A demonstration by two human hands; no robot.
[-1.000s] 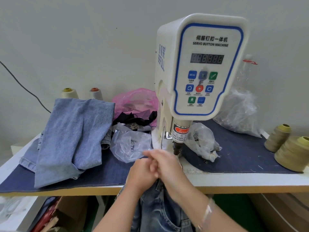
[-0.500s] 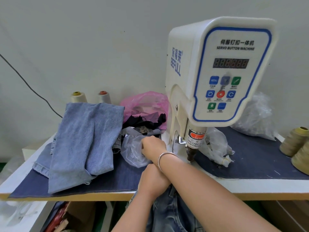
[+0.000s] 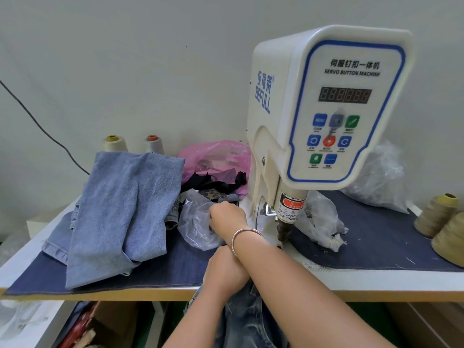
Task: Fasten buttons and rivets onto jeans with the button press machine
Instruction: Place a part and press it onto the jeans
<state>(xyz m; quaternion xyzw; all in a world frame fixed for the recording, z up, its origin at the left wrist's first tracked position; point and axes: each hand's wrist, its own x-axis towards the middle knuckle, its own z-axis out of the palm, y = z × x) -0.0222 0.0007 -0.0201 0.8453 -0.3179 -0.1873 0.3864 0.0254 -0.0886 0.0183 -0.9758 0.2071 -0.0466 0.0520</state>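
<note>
The white servo button machine (image 3: 326, 109) stands on the table, its punch (image 3: 283, 232) pointing down at the base. My right hand (image 3: 227, 217), a bangle on its wrist, reaches across to the left of the machine into a clear plastic bag (image 3: 195, 222); its fingertips are hidden in the bag. My left hand (image 3: 226, 270) lies under the right forearm at the table's front edge, holding the dark blue jeans (image 3: 246, 317) that hang down into my lap. Its fingers are mostly covered.
A folded pile of light blue jeans (image 3: 120, 209) lies on the left of the dark denim mat (image 3: 376, 242). A pink bag (image 3: 216, 156) sits behind, another clear bag (image 3: 321, 217) right of the punch. Thread cones (image 3: 437, 214) stand at the right edge.
My right hand left the left hand by the punch and crossed over it to the clear bag on the left. The view shifted left and closer.
</note>
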